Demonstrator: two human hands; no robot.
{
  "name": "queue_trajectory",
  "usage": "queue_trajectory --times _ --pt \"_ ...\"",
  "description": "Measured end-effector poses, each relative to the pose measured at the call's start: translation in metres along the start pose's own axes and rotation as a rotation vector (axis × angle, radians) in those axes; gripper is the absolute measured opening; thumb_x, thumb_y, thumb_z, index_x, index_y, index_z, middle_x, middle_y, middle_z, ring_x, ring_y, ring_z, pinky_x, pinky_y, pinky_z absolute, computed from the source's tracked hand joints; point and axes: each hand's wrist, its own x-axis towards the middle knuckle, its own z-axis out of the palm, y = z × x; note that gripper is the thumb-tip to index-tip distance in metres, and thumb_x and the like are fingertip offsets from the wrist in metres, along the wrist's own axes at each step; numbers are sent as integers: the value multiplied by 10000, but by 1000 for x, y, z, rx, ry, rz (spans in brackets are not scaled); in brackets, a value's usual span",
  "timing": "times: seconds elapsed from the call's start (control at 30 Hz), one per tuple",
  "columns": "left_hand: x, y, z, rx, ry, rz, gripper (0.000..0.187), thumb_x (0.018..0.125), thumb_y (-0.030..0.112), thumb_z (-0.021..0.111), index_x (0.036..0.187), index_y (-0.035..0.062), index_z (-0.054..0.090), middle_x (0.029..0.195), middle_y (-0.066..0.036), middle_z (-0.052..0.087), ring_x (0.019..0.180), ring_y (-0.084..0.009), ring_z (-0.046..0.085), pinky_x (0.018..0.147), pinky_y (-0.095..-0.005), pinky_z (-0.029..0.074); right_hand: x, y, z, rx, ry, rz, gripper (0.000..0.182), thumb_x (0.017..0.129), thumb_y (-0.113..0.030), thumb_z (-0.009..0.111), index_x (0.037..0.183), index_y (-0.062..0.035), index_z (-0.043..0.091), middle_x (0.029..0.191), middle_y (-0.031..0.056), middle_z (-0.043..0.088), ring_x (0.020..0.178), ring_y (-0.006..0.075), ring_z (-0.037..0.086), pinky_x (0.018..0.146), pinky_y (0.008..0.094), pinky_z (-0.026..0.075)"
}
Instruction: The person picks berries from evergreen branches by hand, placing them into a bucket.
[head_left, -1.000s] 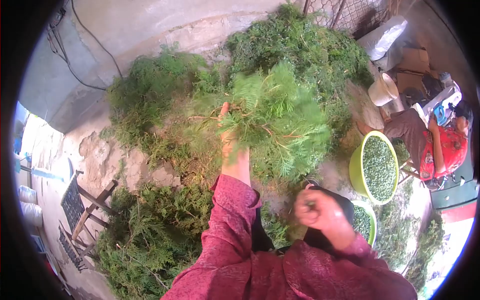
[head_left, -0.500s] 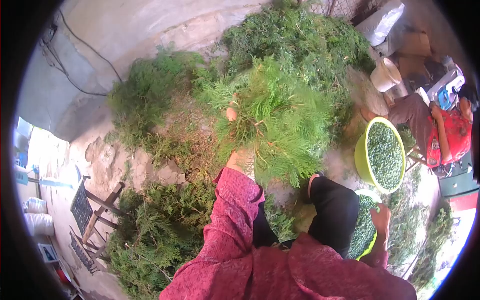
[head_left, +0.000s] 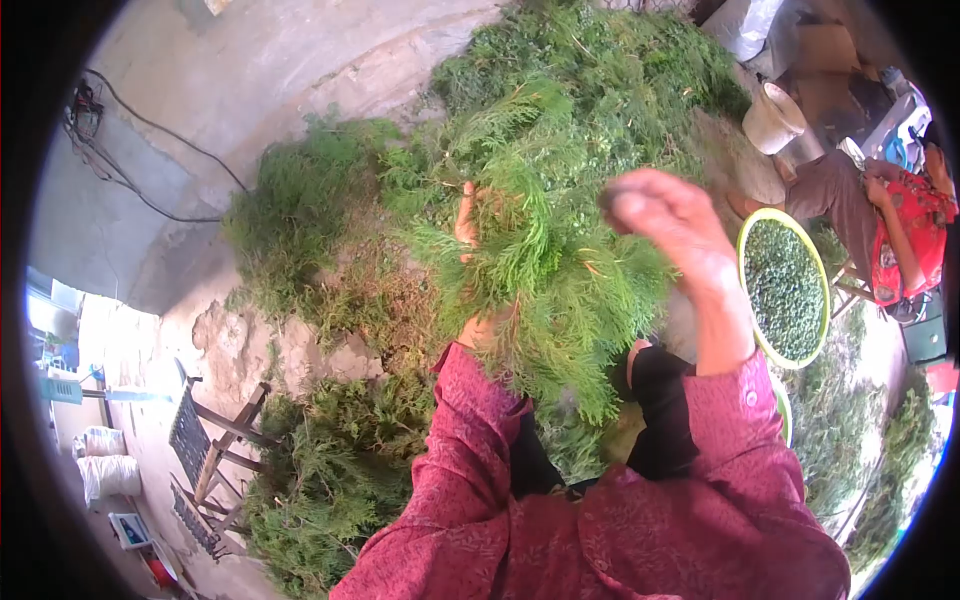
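Note:
My left hand (head_left: 467, 232) is closed around a leafy evergreen branch (head_left: 545, 245) with flat, feathery sprays, held up in front of me. Foliage hides most of that hand; some fingers show along the branch's left side. My right hand (head_left: 680, 225) is raised just right of the branch, apart from its main stem. Its fingers are curled and partly blurred, and whatever they may hold cannot be made out. Below my right forearm, a lime-green tub (head_left: 782, 408) shows only as a sliver beside my knee.
Another lime-green tub (head_left: 828, 300) full of small green pieces stands at right. Beside it sits a person in a red patterned top (head_left: 915, 230). A cut-branch heap (head_left: 600, 70) lies ahead, with more greenery (head_left: 310, 490) at lower left. A chair (head_left: 215, 450) stands at left.
My right hand has risen from the tub beside my knee to the branch's right side. The left hand still grips the branch, and the view has shifted slightly.

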Motion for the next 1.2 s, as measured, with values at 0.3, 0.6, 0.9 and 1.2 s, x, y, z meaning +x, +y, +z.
queue_trajectory --times 0.3,0.6,0.9,1.2 --pt "-10 31 18 19 129 -222 475 880 432 376 1122 42 502 971 -134 572 796 -204 591 668 -326 505 -7 -1 31 -757 -187 -326 283 644 -133 547 885 9 589 778 205 584 736 352 576 675 401 475" --pt "5 38 14 217 276 -220 319 875 377 426 795 91 544 758 -117 615 637 -191 605 503 -348 511 -21 21 45 -571 22 -294 136 675 -63 533 798 -19 574 696 207 559 676 344 569 592 383 463" --pt "6 38 41 -831 -161 -450 309 897 323 427 1107 99 465 628 -15 487 573 -74 449 460 -215 374 -49 23 28 -328 371 -276 122 763 39 533 873 2 571 699 33 589 628 88 560 556 202 438" --pt "33 24 0 -890 -864 -380 500 910 454 295 1160 43 431 771 -13 542 506 -66 358 443 -229 333 -46 26 -48 647 618 -121 86 816 -133 545 847 -56 568 725 53 584 580 111 527 491 217 414"
